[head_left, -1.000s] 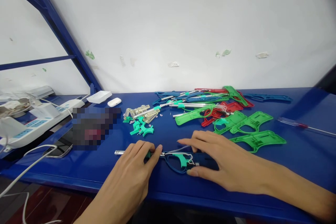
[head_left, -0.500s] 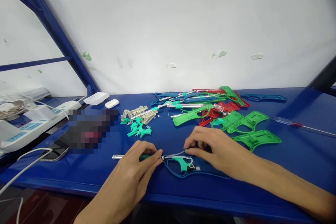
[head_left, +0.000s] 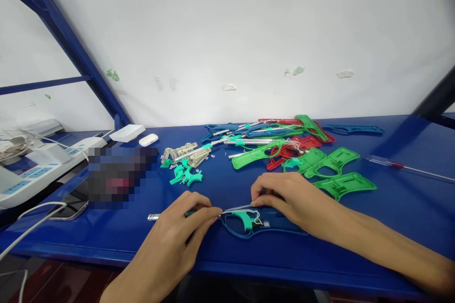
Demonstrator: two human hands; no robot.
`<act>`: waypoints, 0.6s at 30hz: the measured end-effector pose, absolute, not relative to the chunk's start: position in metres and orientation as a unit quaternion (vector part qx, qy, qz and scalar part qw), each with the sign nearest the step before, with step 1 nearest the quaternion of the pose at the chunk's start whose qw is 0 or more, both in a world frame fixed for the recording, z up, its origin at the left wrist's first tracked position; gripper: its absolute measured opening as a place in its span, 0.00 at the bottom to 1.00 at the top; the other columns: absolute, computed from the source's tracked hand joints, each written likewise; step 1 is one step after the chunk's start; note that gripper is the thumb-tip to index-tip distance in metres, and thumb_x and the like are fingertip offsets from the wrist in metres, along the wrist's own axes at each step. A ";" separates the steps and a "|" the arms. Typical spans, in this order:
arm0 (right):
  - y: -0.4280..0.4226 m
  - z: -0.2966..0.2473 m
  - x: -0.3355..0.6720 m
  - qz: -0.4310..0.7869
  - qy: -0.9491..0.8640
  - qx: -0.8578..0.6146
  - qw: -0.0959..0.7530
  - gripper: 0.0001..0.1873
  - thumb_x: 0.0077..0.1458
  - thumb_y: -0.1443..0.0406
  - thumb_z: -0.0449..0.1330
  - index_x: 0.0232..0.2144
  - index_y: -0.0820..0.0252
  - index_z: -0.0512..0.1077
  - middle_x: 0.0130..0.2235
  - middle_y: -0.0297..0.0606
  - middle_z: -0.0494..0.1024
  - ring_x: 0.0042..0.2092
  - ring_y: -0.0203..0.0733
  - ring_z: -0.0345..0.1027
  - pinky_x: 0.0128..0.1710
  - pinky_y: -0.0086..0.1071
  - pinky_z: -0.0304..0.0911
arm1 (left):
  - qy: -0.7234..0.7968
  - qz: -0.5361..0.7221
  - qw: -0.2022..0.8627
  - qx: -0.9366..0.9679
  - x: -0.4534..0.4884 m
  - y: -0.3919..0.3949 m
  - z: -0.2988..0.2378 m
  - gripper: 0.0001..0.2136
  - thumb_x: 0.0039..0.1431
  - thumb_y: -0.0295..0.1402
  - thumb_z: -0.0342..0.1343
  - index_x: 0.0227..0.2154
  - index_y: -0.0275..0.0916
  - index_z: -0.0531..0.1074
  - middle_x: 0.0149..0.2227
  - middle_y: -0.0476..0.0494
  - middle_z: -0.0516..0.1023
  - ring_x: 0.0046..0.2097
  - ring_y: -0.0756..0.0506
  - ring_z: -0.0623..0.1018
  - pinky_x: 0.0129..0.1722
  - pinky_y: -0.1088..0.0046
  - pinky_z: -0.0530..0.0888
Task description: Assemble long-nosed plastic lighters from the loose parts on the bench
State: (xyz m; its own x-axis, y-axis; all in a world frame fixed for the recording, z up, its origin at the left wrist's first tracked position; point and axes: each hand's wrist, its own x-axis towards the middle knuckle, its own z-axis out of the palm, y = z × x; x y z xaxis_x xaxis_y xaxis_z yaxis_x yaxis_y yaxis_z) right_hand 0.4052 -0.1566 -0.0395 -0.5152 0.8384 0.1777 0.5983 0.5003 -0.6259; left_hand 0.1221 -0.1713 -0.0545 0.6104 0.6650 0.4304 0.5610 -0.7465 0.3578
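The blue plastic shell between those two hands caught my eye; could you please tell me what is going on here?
A person is working on the blue plastic shell at the table. The left hand holds its front part, with a silver tube sticking out beyond. The right hand pinches a thin pale strip above it. A teal trigger-shaped piece and white wires lie uncovered in the shell. Green shells and loose teal pieces lie farther back.
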 end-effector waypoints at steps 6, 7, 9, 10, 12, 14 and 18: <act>-0.158 -0.038 0.407 0.244 -0.845 -0.403 0.253 0.10 0.71 0.69 0.58 0.37 0.55 0.78 0.37 0.30 0.84 0.38 0.37 0.77 0.41 0.29 0.64 | 0.336 0.289 0.085 0.892 0.128 -0.173 -0.056 0.07 0.73 0.27 0.56 0.48 0.43 0.77 0.46 0.47 0.75 0.45 0.48 0.77 0.46 0.72 0.75; -0.158 -0.039 0.407 0.241 -0.848 -0.396 0.257 0.09 0.71 0.68 0.58 0.39 0.55 0.78 0.39 0.30 0.84 0.40 0.37 0.77 0.42 0.29 0.64 | 0.334 0.293 0.092 0.891 0.129 -0.172 -0.056 0.07 0.74 0.26 0.55 0.47 0.43 0.76 0.45 0.47 0.75 0.45 0.49 0.77 0.45 0.73 0.75; -0.158 -0.041 0.409 0.233 -0.854 -0.385 0.261 0.09 0.72 0.65 0.58 0.44 0.55 0.79 0.43 0.30 0.85 0.43 0.38 0.78 0.46 0.30 0.65 | 0.340 0.290 0.108 0.888 0.131 -0.171 -0.057 0.08 0.75 0.25 0.53 0.45 0.44 0.76 0.45 0.48 0.75 0.44 0.49 0.77 0.45 0.74 0.74; -0.158 -0.041 0.410 0.227 -0.858 -0.382 0.259 0.09 0.73 0.65 0.58 0.46 0.55 0.80 0.44 0.31 0.85 0.45 0.39 0.78 0.47 0.30 0.65 | 0.347 0.285 0.115 0.886 0.131 -0.170 -0.058 0.09 0.75 0.25 0.53 0.45 0.44 0.76 0.44 0.49 0.74 0.43 0.50 0.77 0.45 0.74 0.74; -0.159 -0.042 0.413 0.215 -0.868 -0.375 0.243 0.11 0.73 0.64 0.57 0.48 0.55 0.80 0.45 0.33 0.84 0.45 0.40 0.77 0.47 0.31 0.65 | 0.361 0.275 0.126 0.882 0.132 -0.170 -0.058 0.09 0.75 0.26 0.53 0.47 0.46 0.76 0.44 0.50 0.74 0.43 0.50 0.78 0.45 0.74 0.74; -0.160 -0.042 0.415 0.206 -0.880 -0.363 0.226 0.13 0.74 0.64 0.56 0.49 0.55 0.81 0.44 0.34 0.83 0.44 0.40 0.76 0.45 0.32 0.65 | 0.370 0.267 0.133 0.880 0.131 -0.170 -0.059 0.10 0.75 0.27 0.53 0.51 0.49 0.75 0.46 0.51 0.75 0.45 0.50 0.78 0.47 0.74 0.74; -0.162 -0.043 0.417 0.193 -0.894 -0.342 0.217 0.14 0.74 0.65 0.54 0.49 0.55 0.81 0.43 0.35 0.81 0.44 0.40 0.74 0.44 0.33 0.65 | 0.369 0.254 0.143 0.882 0.127 -0.171 -0.060 0.14 0.77 0.28 0.50 0.57 0.53 0.74 0.49 0.50 0.73 0.49 0.49 0.77 0.49 0.73 0.74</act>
